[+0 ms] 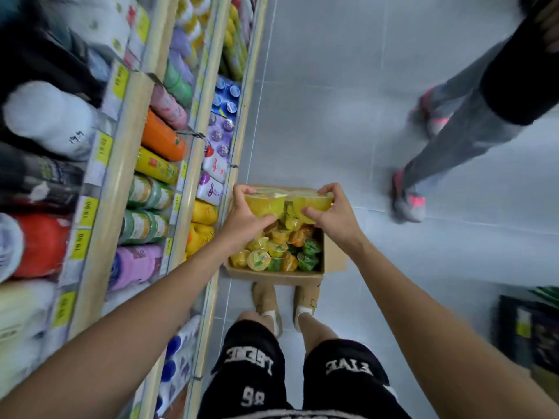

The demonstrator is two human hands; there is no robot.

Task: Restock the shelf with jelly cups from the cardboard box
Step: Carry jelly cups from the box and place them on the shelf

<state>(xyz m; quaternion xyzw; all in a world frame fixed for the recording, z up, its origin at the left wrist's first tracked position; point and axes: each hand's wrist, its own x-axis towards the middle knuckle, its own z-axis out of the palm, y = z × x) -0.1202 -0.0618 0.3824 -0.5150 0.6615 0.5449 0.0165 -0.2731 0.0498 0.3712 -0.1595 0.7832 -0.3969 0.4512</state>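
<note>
Bare forearms reach down from the lower corners and meet over the aisle. The left hand is clamped on a yellow jelly cup, fingers hooked over its far rim and thumb pressed under its base. The right hand grips a second yellow jelly cup the same way. Both cups are tipped so that the wide lidded rim points away from the person and the narrower base points back toward the wrists. They sit side by side in a row running left to right; whether they touch cannot be told. Below them, on the grey tiled floor, stands the open cardboard box, just beside the lowest shelf. It holds loose jelly cups in yellow, orange and green, lying at mixed angles. Its far half is hidden behind the hands and the held cups. Tan shoes stand against its near wall. On the left the shelf tiers carry coloured bottles lying end-on, with labels too blurred to read. At the upper right another person's legs are smeared by motion and cut off by the edge.
</note>
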